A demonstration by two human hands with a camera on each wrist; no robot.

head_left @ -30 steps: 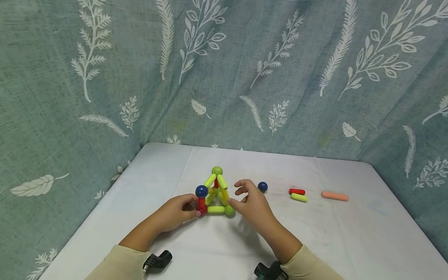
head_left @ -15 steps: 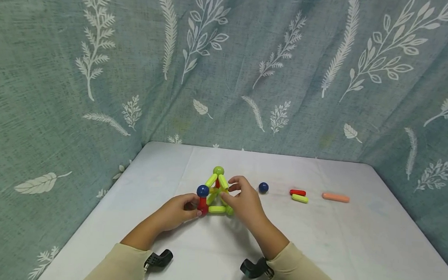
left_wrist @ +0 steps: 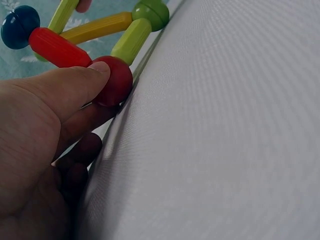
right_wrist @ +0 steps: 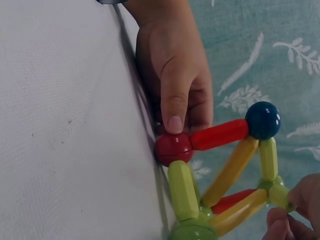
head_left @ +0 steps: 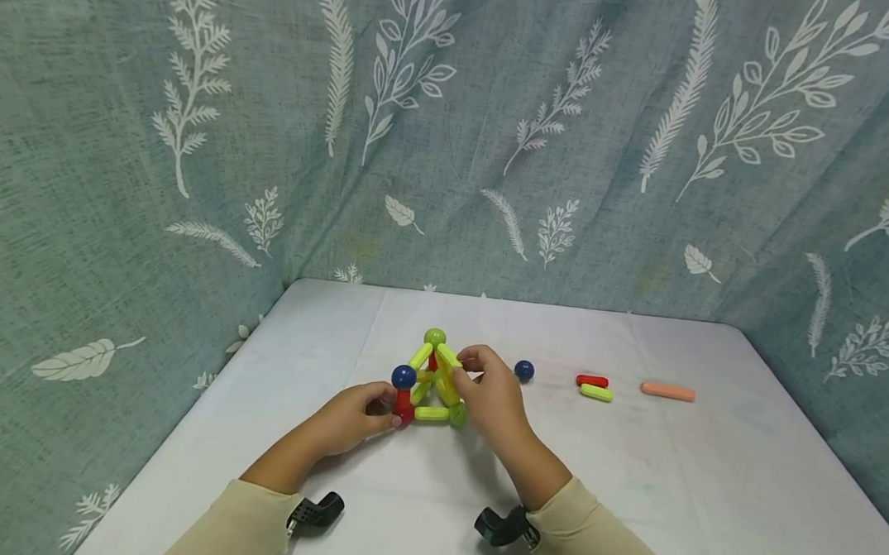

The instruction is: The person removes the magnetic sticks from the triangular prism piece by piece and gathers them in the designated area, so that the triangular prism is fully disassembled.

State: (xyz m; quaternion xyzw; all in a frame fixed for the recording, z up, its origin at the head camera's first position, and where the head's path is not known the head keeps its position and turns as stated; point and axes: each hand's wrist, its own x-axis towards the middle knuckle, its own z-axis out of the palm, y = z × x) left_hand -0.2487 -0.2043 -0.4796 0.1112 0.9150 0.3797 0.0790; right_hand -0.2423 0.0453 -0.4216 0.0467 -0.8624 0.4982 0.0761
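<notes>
Only the right wrist view shows the free end of the lime rod (right_wrist: pixel 280 195), pinched in the right grip (head_left: pixel 495 396); the rod's long axis slants down rightward from the top green ball (head_left: pixel 435 337). The left grip (head_left: pixel 349 420) pinches the red ball (left_wrist: pixel 118 82), low on the frame (head_left: pixel 432 413) at the counter (head_left: pixel 703 487). Only the head view shows the loose blue ball (head_left: pixel 525 370).

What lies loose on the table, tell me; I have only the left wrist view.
Observer: Toward the right, a loose blue ball, a loose red rod, a loose lime rod and an orange rod.
Operator: Report the right grip.
Observer: It pinches the upper-right lime rod of the structure in the head view.
Operator: Name any red I miss in it.
Observer: A second red rod, showing between two yellow rods in the right wrist view.
</notes>
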